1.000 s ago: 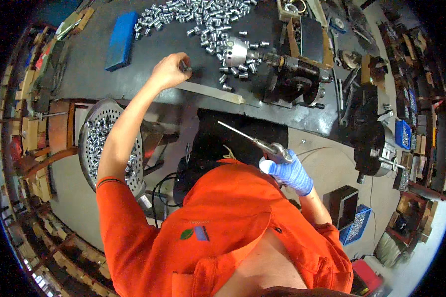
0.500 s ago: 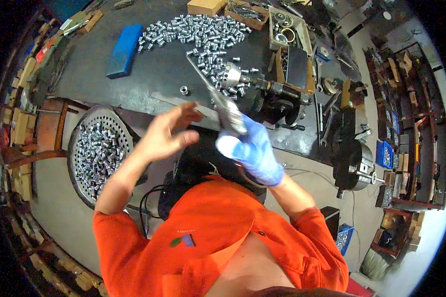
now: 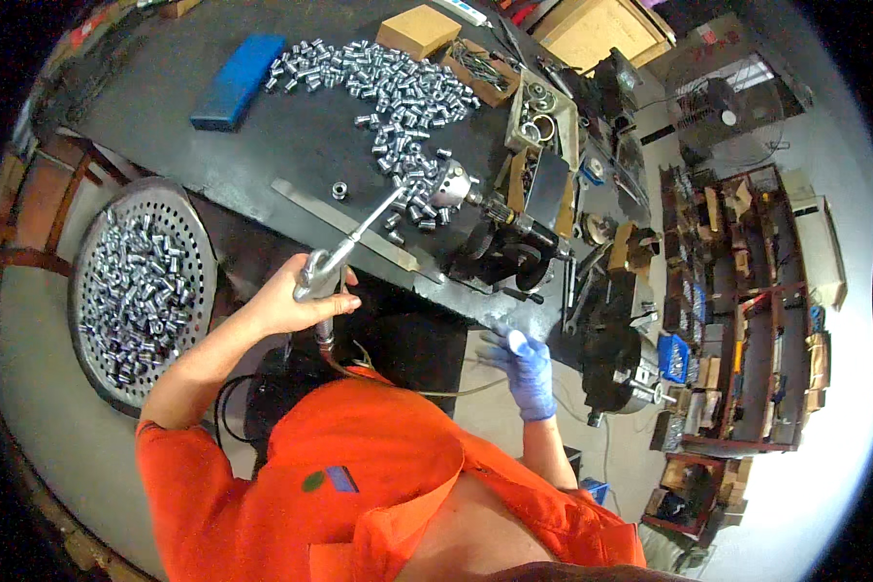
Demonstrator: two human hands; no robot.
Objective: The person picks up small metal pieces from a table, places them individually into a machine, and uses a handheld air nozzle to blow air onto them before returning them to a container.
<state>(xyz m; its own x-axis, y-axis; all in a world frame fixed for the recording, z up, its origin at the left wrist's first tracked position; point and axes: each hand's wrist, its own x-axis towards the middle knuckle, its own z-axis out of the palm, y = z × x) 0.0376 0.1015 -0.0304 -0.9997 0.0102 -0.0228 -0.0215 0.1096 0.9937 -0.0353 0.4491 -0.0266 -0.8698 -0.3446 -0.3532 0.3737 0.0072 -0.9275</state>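
So the air blow gun (image 3: 344,254) is in the left hand (image 3: 296,303) right now, bare fingers wrapped tight round the metal handle down by the near edge of the table (image 3: 262,145). Its long thin nozzle runs up and to the right, with the tip sitting just beside the chuck (image 3: 451,186) of the small black machine (image 3: 509,242) that's mounted on the table. A hose drops from the bottom of the handle toward the orange work shirt (image 3: 378,485).

The right hand (image 3: 524,364) has a blue glove on and hangs off the table edge, lower right, well apart from the gun. There's a small pale thing pinched at its fingertips, I think, but it's too tiny from here to say what it is, so I can't really tell if that hand is gripping or just half curled.

Around the chuck there's a big scatter of little shiny metal sleeves (image 3: 388,92) spread over the dark tabletop, with one lone ring-shaped piece (image 3: 339,190) lying apart nearer the front edge. A flat metal strip (image 3: 344,223) lies along that front edge under the nozzle. Farther back on the left is a blue flat box (image 3: 236,80), and a cardboard box (image 3: 419,31) sits at the far side.

Down on the left, beside the table, a round perforated tray (image 3: 179,223) is loaded with more of the same shiny sleeves. Shelving (image 3: 737,291) full of parts fills the right side of the room.
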